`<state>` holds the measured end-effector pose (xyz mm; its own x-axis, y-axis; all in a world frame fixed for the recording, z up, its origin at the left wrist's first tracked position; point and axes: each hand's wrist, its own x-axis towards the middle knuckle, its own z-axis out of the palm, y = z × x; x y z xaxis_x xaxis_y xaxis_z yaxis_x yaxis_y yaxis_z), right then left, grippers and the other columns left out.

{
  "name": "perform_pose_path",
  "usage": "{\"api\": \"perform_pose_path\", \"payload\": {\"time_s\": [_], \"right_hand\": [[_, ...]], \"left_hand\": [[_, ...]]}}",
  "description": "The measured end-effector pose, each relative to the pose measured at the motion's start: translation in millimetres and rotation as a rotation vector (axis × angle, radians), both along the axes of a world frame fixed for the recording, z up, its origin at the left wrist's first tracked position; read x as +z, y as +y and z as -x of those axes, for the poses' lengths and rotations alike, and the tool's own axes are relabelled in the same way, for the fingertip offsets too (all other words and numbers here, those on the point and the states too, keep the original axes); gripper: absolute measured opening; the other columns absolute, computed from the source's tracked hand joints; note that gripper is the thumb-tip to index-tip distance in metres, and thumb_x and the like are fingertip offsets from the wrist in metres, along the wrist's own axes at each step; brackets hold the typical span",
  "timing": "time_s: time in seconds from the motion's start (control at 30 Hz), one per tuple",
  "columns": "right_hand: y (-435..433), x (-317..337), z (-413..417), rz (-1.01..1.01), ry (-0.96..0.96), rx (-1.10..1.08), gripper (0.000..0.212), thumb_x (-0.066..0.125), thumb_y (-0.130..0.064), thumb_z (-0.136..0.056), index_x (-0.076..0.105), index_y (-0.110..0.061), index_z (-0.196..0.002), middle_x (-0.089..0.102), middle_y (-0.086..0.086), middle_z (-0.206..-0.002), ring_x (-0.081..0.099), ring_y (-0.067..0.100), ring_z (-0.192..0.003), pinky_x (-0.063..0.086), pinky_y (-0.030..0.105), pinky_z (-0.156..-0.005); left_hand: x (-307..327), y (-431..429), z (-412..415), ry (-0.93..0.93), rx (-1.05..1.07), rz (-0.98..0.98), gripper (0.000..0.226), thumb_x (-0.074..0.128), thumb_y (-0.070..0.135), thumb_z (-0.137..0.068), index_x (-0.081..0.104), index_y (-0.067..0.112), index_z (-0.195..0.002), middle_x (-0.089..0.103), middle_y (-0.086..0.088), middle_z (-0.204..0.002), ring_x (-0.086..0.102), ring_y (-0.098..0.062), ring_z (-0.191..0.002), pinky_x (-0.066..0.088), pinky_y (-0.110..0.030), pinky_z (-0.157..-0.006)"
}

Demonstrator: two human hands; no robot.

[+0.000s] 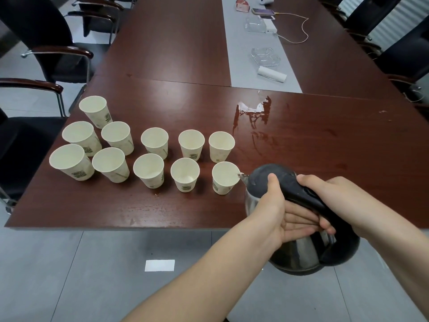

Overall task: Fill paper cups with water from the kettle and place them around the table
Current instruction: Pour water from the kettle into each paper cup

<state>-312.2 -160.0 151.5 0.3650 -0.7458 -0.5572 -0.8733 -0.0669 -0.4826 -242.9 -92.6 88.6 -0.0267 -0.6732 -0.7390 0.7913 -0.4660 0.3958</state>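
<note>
The kettle (299, 252), steel with a black lid (262, 180) and black handle, hangs tilted over the near edge of the table (162, 210). Its spout (243, 177) is at the rim of the nearest cup (224, 180). We see the right hand (329, 196) wrapped around the handle, gripping it. The left hand (278, 212) lies against the kettle's side with its fingers stretched out flat and its thumb pressing on the lid.

We count eleven paper cups, all upright on the table's near left part. Six stand in two rows beside the spout, and a cluster of five (92, 145) stands further left. Each cup carries a green swirl emblem, but we cannot make out any lettering on it. We cannot tell how full the cups are.

A puddle (255, 115) shines on the wood beyond the cups. Further back, on a grey strip (241, 66), lie a white roll (271, 74), two glass dishes (265, 58) and a phone (263, 11) on a cable. Black chairs (46, 43) stand along the left side.
</note>
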Motion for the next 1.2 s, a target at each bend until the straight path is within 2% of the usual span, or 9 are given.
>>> {"api": "perform_pose_path", "payload": {"time_s": [0.13,0.3,0.57,0.67,0.87,1.07,1.2], "right_hand": [[0.0,-0.7,4.2,0.023,-0.062,-0.019,0.064,0.05,-0.048,-0.089,0.054,0.0,-0.048,0.051,0.021,-0.039,0.047,0.025,-0.032,0.045,0.031,-0.053],[0.2,-6.6,8.9,0.035,-0.18,-0.072,0.062,0.053,-0.046,-0.088,0.052,0.0,-0.047,0.049,0.021,-0.038,0.046,0.025,-0.032,0.043,0.029,-0.048],[-5.9,-13.2,15.0,0.02,-0.297,-0.099,0.064,0.051,-0.041,-0.092,0.051,-0.001,-0.041,0.047,0.022,-0.038,0.043,0.025,-0.032,0.039,0.027,-0.046],[-12.0,-12.3,12.7,0.02,-0.304,-0.101,0.063,0.052,-0.04,-0.092,0.052,0.001,-0.044,0.046,0.022,-0.038,0.043,0.024,-0.032,0.039,0.026,-0.042],[-31.7,-16.0,5.0,0.019,-0.32,-0.107,0.062,0.054,-0.04,-0.091,0.051,0.001,-0.045,0.045,0.021,-0.036,0.042,0.025,-0.033,0.04,0.029,-0.048],[-61.6,-17.9,-4.9,0.012,-0.308,-0.043,0.067,0.052,-0.038,-0.092,0.05,-0.003,-0.035,0.045,0.021,-0.035,0.043,0.025,-0.032,0.04,0.032,-0.05],[-90.4,-17.5,-17.8,-0.014,-0.289,0.028,0.068,0.052,-0.039,-0.092,0.05,-0.004,-0.033,0.045,0.02,-0.034,0.043,0.025,-0.031,0.04,0.03,-0.048]], "left_hand": [[3.7,-1.7,0.8,-0.065,0.006,0.014,0.101,0.015,0.077,-0.086,0.064,-0.006,-0.056,0.064,-0.016,-0.053,0.064,-0.02,-0.046,0.056,-0.024,-0.052],[7.5,-3.2,1.6,-0.172,0.015,0.028,0.1,0.015,0.075,-0.087,0.062,-0.001,-0.042,0.062,-0.013,-0.049,0.062,-0.019,-0.047,0.057,-0.025,-0.057],[12.4,-6.2,2.0,-0.282,0.011,0.065,0.092,0.014,0.07,-0.091,0.062,0.001,-0.055,0.06,-0.007,-0.046,0.061,-0.015,-0.049,0.056,-0.023,-0.063],[13.6,-12.4,-0.8,-0.268,0.001,0.059,0.093,0.014,0.072,-0.09,0.062,0.0,-0.056,0.06,-0.008,-0.047,0.06,-0.016,-0.049,0.056,-0.023,-0.061],[12.9,-31.2,-7.1,-0.223,-0.003,0.055,0.097,0.014,0.073,-0.088,0.06,-0.001,-0.047,0.059,-0.01,-0.046,0.06,-0.018,-0.048,0.056,-0.024,-0.058],[8.4,-59.0,-11.9,-0.223,0.04,0.03,0.095,0.013,0.072,-0.089,0.061,-0.002,-0.052,0.059,-0.01,-0.045,0.06,-0.016,-0.046,0.055,-0.023,-0.058],[7.3,-83.6,-21.2,-0.185,0.109,-0.009,0.098,0.014,0.074,-0.087,0.062,-0.003,-0.051,0.061,-0.013,-0.048,0.062,-0.02,-0.051,0.056,-0.026,-0.061]]}}
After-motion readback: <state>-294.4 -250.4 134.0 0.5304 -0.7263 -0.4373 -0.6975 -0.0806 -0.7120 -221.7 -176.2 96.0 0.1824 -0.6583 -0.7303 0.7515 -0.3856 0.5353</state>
